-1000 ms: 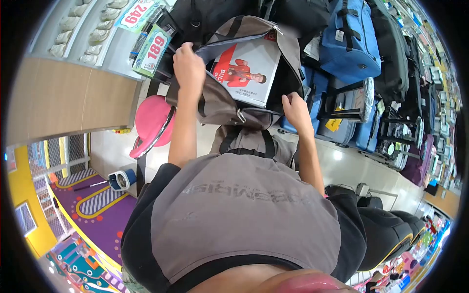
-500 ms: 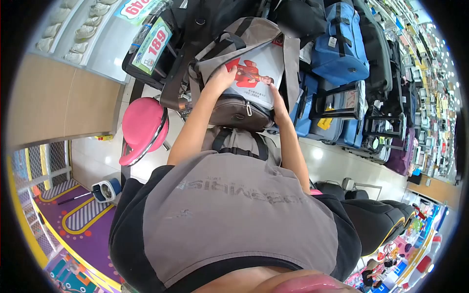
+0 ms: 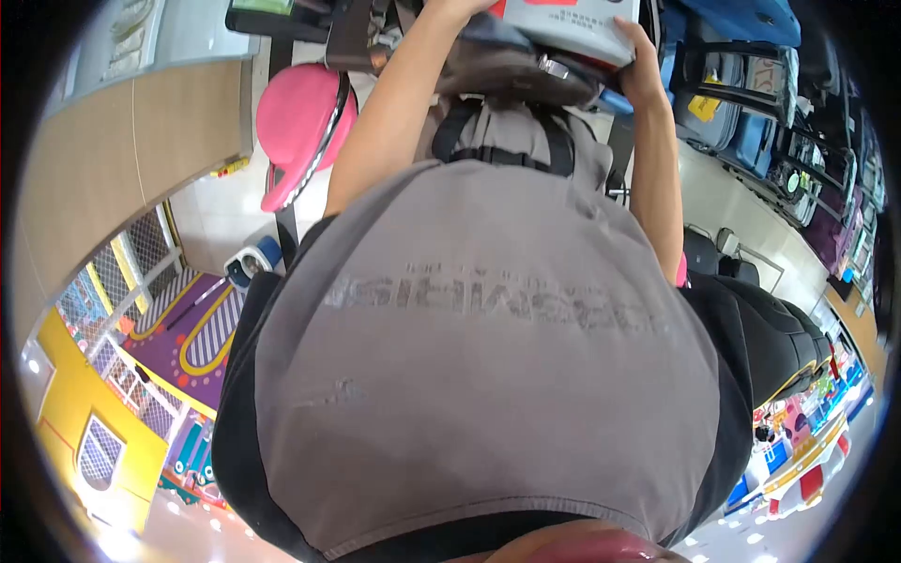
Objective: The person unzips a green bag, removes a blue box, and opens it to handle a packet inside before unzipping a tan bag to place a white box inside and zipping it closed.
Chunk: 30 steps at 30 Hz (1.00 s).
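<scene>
A white printed package (image 3: 572, 30) with red artwork sits in the open mouth of a dark grey-brown bag (image 3: 488, 58), both partly cut off by the top edge. My right hand (image 3: 642, 68) grips the package's right side, its thumb lying on the top face. At the upper edge of the view, my left hand (image 3: 458, 7) is by the package's left end, and its fingers are mostly out of frame. A metal zipper pull (image 3: 554, 67) shows on the bag's near side.
A pink stool (image 3: 302, 117) stands to the left, near a wooden panel (image 3: 188, 117). Blue suitcases and luggage handles (image 3: 741, 89) crowd the right. Black seats (image 3: 765, 324) are behind on the right. A blue-and-white bucket (image 3: 253, 261) is at lower left.
The view has tipped down toward my body, so the bag, package and hands appear higher and are partly cropped. My right hand still holds the package's right side.
</scene>
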Each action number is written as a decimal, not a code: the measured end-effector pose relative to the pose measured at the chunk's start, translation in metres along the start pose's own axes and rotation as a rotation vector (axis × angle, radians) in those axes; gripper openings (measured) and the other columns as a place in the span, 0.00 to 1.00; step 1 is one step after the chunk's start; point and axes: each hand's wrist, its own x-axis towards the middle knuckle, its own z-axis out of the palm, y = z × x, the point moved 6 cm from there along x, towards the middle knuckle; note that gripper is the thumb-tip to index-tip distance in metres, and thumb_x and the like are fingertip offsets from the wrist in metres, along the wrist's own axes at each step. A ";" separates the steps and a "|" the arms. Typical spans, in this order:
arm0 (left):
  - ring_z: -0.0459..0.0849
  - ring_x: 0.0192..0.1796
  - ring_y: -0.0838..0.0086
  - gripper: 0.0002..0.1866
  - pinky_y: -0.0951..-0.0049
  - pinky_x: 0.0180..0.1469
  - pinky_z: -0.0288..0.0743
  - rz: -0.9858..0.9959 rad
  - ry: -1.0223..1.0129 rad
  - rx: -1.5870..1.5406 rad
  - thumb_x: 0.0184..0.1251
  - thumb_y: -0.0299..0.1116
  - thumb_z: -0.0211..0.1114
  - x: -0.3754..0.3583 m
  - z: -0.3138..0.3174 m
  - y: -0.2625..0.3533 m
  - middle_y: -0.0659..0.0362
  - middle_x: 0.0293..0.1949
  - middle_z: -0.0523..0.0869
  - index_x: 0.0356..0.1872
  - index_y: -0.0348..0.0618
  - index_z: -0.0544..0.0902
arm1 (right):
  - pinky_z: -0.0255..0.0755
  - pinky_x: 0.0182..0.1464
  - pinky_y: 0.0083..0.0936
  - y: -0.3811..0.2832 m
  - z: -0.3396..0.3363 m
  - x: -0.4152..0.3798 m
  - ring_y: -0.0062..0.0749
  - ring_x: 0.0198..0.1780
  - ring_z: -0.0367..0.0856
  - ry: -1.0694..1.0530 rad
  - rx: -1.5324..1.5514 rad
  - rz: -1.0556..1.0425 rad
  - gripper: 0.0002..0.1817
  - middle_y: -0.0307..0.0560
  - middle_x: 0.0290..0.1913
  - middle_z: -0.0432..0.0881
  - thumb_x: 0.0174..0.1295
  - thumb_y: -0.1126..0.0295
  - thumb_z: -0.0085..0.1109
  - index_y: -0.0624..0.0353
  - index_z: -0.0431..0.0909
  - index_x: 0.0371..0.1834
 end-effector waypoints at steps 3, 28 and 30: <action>0.83 0.49 0.72 0.19 0.70 0.53 0.75 -0.068 -0.069 -0.215 0.71 0.40 0.61 -0.024 -0.006 0.047 0.56 0.47 0.87 0.56 0.39 0.83 | 0.70 0.64 0.39 -0.053 -0.004 -0.029 0.41 0.61 0.79 0.165 -0.044 -0.033 0.32 0.53 0.59 0.81 0.64 0.50 0.58 0.65 0.73 0.63; 0.83 0.58 0.57 0.27 0.59 0.63 0.74 0.089 0.322 -0.695 0.79 0.41 0.53 -0.044 -0.054 0.131 0.43 0.58 0.81 0.71 0.37 0.64 | 0.73 0.65 0.36 -0.202 -0.162 -0.158 0.49 0.63 0.78 0.010 0.293 -0.510 0.51 0.60 0.62 0.78 0.45 0.52 0.62 0.75 0.62 0.71; 0.80 0.61 0.59 0.29 0.58 0.63 0.74 0.103 0.440 -0.752 0.79 0.43 0.51 -0.049 -0.079 0.121 0.44 0.61 0.77 0.74 0.41 0.60 | 0.73 0.65 0.36 -0.179 -0.139 -0.104 0.48 0.63 0.79 -0.152 0.254 -0.414 0.51 0.60 0.62 0.78 0.44 0.52 0.62 0.75 0.62 0.71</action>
